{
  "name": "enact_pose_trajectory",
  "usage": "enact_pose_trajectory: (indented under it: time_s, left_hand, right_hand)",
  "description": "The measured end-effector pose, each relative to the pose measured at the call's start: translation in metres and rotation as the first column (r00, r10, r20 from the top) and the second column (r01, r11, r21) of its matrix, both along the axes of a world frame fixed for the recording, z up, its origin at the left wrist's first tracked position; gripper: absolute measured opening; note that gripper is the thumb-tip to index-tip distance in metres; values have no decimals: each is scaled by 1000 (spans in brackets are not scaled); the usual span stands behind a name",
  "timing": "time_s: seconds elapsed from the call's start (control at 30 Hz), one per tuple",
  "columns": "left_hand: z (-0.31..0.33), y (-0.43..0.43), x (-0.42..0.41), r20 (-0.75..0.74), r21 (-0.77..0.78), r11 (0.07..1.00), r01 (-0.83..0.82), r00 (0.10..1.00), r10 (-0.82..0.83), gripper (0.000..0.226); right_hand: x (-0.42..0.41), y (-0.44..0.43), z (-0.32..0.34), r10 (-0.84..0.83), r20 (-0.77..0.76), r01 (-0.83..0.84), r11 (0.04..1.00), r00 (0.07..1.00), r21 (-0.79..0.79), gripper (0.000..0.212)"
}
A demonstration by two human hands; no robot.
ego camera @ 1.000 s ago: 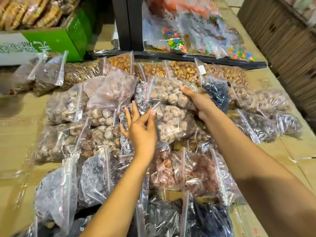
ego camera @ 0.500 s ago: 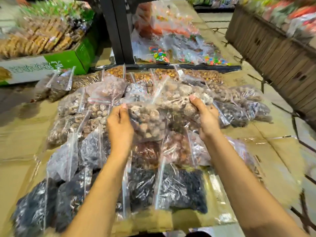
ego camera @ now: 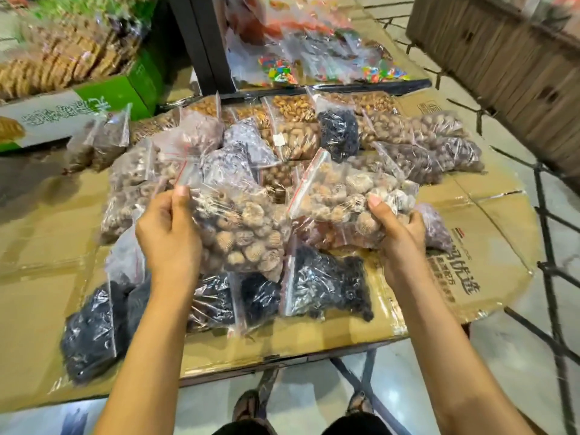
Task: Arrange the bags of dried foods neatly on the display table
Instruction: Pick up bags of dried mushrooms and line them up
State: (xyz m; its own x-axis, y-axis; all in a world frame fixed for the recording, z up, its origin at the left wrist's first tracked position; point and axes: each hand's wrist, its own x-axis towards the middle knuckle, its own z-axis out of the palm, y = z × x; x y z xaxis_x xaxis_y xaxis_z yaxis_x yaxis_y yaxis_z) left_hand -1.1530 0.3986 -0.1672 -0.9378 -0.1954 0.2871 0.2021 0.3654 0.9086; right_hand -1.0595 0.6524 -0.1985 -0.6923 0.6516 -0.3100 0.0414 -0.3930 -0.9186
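Several clear zip bags of dried foods lie in rows on the cardboard-covered display table. My left hand grips a bag of brown ridged dried fruit, lifted above the pile. My right hand holds a second bag of pale dried fruit by its right end, tilted up with its red zip edge toward the left. Under them lie bags of black dried fruit along the front row, and another dark bag at the front left.
Bags of golden nuts line the back row before a black post. A green and white box of biscuits stands at back left. Candy bags lie beyond. A wooden crate wall stands right. Table legs and my feet show below.
Both hands have lifted two bags of pale dried fruit off the pile and drawn them toward me. The view has pulled back from the table.
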Motion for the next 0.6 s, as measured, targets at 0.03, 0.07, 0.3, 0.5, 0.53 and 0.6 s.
enact_pose_trajectory:
  time_s: [0.03,0.07,0.3,0.5,0.53,0.6]
  left_hand:
    - [0,-7,-2,53,39,999,28,998,-31,49]
    - [-2,-15,-5,86,72,996,59,994,-66,49]
    - [4,-90,-44,115,130,940,316,937,-331,49]
    - [20,-149,-66,184,215,911,353,901,-392,41]
    - [20,-154,-69,193,223,906,359,895,-402,41]
    - [20,-163,-71,202,240,890,387,877,-436,39]
  right_hand:
    - [4,-9,0,-21,-10,21,1000,1000,15,141]
    - [7,-21,0,-50,-17,50,999,999,19,137]
    - [23,-123,-17,-329,0,329,944,944,-22,131]
    - [38,-197,-17,-461,41,462,887,886,-13,137]
    - [43,-206,-17,-479,47,478,878,877,23,138]
    - [55,-222,-18,-500,40,496,865,865,67,128]
